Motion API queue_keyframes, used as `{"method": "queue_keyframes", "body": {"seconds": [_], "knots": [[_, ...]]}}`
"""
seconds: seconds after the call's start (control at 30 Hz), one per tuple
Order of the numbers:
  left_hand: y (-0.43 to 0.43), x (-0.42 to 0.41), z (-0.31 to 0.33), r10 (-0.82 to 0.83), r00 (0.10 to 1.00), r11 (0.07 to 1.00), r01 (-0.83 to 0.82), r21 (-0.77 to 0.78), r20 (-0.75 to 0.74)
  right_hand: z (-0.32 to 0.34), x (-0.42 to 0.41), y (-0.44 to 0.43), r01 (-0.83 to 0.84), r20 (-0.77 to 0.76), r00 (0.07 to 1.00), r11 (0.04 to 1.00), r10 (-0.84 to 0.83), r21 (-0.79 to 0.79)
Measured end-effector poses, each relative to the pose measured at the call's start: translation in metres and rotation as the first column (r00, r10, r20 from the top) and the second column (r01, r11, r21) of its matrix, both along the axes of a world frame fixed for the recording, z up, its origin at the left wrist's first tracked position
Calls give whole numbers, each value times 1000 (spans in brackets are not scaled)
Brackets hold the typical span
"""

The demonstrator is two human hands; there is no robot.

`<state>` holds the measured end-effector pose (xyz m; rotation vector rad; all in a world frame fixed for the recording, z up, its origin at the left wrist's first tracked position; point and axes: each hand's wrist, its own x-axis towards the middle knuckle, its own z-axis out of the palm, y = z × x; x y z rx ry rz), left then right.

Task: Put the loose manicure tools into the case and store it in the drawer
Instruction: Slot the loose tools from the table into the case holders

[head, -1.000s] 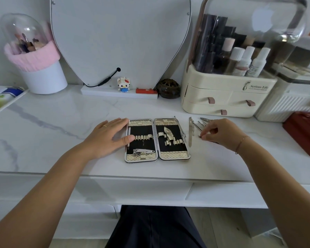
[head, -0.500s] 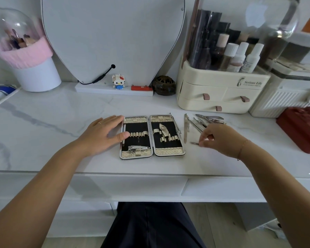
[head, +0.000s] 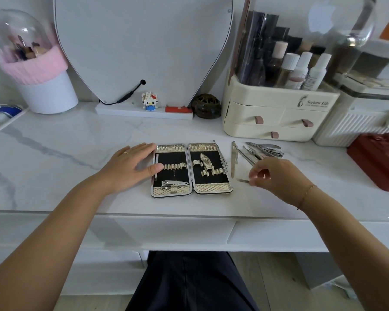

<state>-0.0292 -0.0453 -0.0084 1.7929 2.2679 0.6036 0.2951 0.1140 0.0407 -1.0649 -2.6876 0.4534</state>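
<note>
Two halves of your manicure case point(head: 191, 169) lie open flat on marble desk point(head: 54, 153), near front edge; one nail clipper point(head: 174, 183) strapped in left half. Your left hand point(head: 130, 168) rests flat, fingers spread, thumb touching case's left rim. Your right hand point(head: 276, 173) pinches thin metal tool point(head: 243, 180) just right of case. Loose tools point(head: 259, 151) piled beyond that hand, before cream organizer point(head: 276, 117).

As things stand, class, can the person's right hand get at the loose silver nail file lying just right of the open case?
Probably yes. The right hand hovers beside the long silver nail file, nothing lies between them, though its grip already pinches a small metal tool.
</note>
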Motion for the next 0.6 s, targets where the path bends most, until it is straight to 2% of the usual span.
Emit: {"method": "queue_keyframes", "body": {"seconds": [0.1, 0.33, 0.43, 0.5, 0.6], "knots": [[0, 0, 0, -4, 1000, 1000, 4, -6, -3, 1, 2, 1, 17, -28, 999, 1000, -18, -17], [0, 1, 1, 1, 1000, 1000, -2, -9, -4, 0, 0, -9, -66, 118, 991, 998, 65, 5], [0, 1, 2, -1, 1000, 1000, 1, -23, -1, -5, 5, -21, -30, -27, 999, 999, 31, 26], [0, 2, 2, 2, 1000, 1000, -2, -17, -1, -13, 9, -32, 12, -140, 990, 994, 3, 106], [-1, 2, 3, 2, 1000, 1000, -2, -17, 0, -26, 18, -48, 1, -231, 971, 967, 59, 253]]}}
